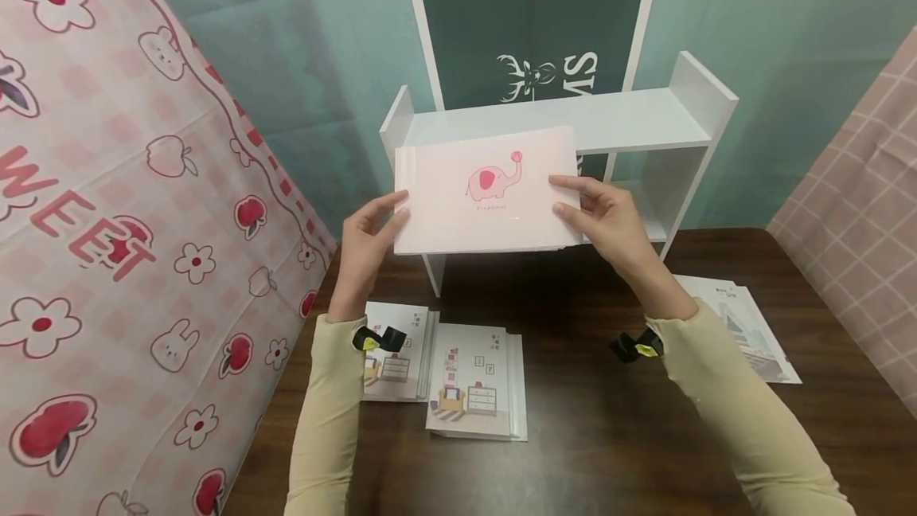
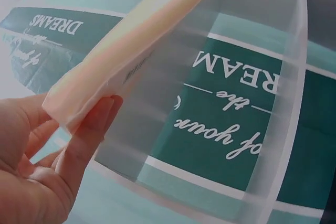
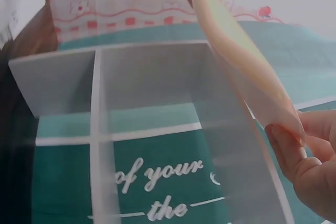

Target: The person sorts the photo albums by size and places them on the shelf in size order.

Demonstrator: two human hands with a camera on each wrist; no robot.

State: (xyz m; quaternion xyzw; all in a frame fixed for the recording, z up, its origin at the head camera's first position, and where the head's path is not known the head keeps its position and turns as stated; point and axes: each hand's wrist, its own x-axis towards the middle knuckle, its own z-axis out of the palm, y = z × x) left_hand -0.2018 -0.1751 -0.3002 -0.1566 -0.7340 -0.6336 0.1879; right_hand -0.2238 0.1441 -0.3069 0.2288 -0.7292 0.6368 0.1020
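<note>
Both hands hold up a thin stack of pale pink notebooks point(image 1: 444, 181) in front of the white shelf. The top cover carries a pink elephant tossing a ball, and layered edges show along its left side. My left hand point(image 1: 370, 233) pinches the left end between thumb and fingers. At the right end my right hand point(image 1: 605, 221) pinches the stack, thumb on the cover's face. In the left wrist view the stack point(image 2: 131, 35) appears edge-on, slightly bent, close to the shelf. The right wrist view also shows the stack point(image 3: 247, 61) from its edge.
A white shelf point(image 1: 630, 122) with upright ends stands at the back of the dark wooden table point(image 1: 587, 420). Two stacks of white illustrated notebooks point(image 1: 469, 373) lie at front left. More white notebooks point(image 1: 745, 325) lie at right. Patterned cloth point(image 1: 165, 245) hangs on the left.
</note>
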